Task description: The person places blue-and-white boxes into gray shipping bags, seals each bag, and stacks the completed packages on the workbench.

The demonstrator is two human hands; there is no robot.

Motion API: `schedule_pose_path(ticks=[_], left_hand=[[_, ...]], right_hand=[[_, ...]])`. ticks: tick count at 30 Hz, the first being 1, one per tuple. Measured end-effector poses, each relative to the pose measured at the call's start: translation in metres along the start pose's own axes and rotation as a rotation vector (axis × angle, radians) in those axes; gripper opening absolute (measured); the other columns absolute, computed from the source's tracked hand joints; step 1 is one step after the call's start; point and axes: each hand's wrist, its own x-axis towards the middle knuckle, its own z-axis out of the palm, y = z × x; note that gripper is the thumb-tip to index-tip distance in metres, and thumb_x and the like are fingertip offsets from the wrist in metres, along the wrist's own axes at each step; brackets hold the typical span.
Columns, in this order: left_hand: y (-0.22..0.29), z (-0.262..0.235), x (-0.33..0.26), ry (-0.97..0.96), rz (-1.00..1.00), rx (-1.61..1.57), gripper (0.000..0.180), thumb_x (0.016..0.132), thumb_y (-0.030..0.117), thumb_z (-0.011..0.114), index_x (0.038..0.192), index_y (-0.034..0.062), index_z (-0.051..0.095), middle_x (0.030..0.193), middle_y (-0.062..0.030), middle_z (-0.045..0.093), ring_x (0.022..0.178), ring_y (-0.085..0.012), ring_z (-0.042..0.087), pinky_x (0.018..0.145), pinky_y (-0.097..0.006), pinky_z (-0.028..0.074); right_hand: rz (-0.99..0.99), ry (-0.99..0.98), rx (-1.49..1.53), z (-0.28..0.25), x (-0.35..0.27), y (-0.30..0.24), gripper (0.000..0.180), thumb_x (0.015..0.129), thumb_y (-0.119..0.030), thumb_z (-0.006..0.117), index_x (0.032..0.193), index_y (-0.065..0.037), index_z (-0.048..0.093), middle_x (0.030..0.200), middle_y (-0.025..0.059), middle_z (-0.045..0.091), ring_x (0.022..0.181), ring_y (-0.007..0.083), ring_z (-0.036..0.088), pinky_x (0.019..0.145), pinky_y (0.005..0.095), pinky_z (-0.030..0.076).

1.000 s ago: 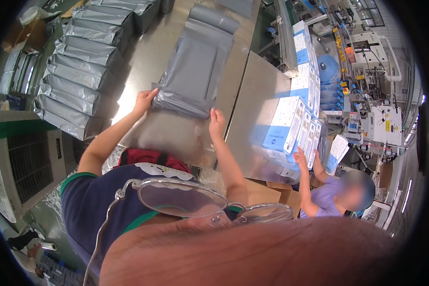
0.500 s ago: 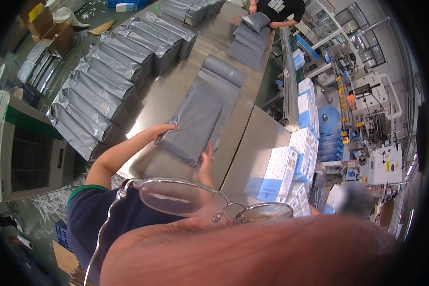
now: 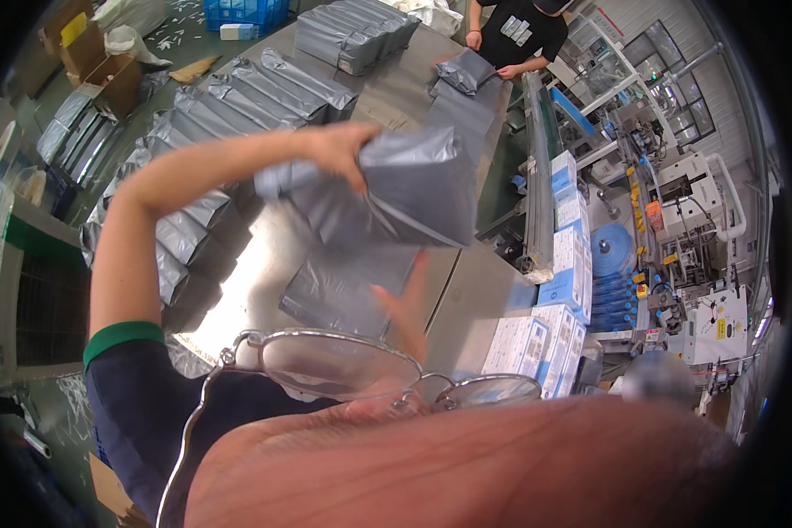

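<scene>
A: Here's the left grip [image 3: 341,154], fingers and thumb clamped on the upper side of a bulging grey plastic bag [image 3: 418,202]!
B: And where's that bag?
A: Up over the shiny metal desk [image 3: 248,273], tilted, right above a flat grey plastic sheet [image 3: 321,295].
B: The right grip [image 3: 402,304]?
A: Fingers spread, nothing held, just beside the sheet's right edge; it's blurred, so I can't fairly say whether they touch.
B: Further out, on the left, silvery-grey stuffed plastic packages [image 3: 277,88] line the desk!
A: White-and-blue rectangular cardboard boxes [image 3: 515,343] stand on the right.
B: Far end: a co-worker in a black short-sleeved top [image 3: 524,40], both hands by a smaller crumpled grey plastic bag [image 3: 465,70].
</scene>
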Motion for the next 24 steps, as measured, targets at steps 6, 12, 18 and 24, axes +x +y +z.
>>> schedule_pose_path(ticks=[6,12,18,24], left_hand=[[-0.104,-0.150,0.051,0.300,-0.035,0.782,0.089,0.040,0.007,0.072,0.118,0.0186,0.031,0.113,-0.0074,0.040,0.108,-0.0266,0.035,0.079,-0.048,0.036],[-0.270,-0.161,0.075,0.361,-0.255,0.968,0.067,0.065,0.001,0.054,0.121,0.0255,0.026,0.122,-0.0011,0.031,0.113,-0.0225,0.028,0.075,-0.059,0.034],[-0.266,-0.103,0.111,0.458,-0.596,1.385,0.064,0.074,0.012,0.047,0.125,0.0283,0.013,0.131,0.0002,0.011,0.118,-0.0230,0.021,0.078,-0.058,0.032],[-0.235,-0.032,0.051,0.512,-0.569,1.240,0.073,0.069,0.003,0.048,0.127,0.0263,0.009,0.129,-0.0039,0.022,0.113,-0.0206,0.032,0.075,-0.052,0.035]], right_hand=[[0.565,0.248,-1.272,-0.222,-0.061,0.059,0.081,0.054,-0.029,0.069,0.114,0.007,0.029,0.095,0.0239,0.049,0.087,0.0345,0.048,0.078,0.0383,0.038],[0.623,0.366,-1.594,-0.252,-0.127,0.144,0.095,0.048,-0.032,0.072,0.124,-0.008,0.021,0.095,0.0181,0.050,0.084,0.0331,0.050,0.073,0.0417,0.038],[0.859,0.232,-0.938,-0.280,-0.142,0.156,0.094,0.052,-0.022,0.071,0.125,-0.002,0.015,0.123,0.0172,0.030,0.111,0.0283,0.033,0.090,0.0323,0.029],[0.611,0.475,-0.078,-0.253,-0.088,0.114,0.083,0.056,-0.014,0.069,0.124,-0.005,0.022,0.110,0.0158,0.045,0.096,0.0222,0.046,0.081,0.0280,0.037]])
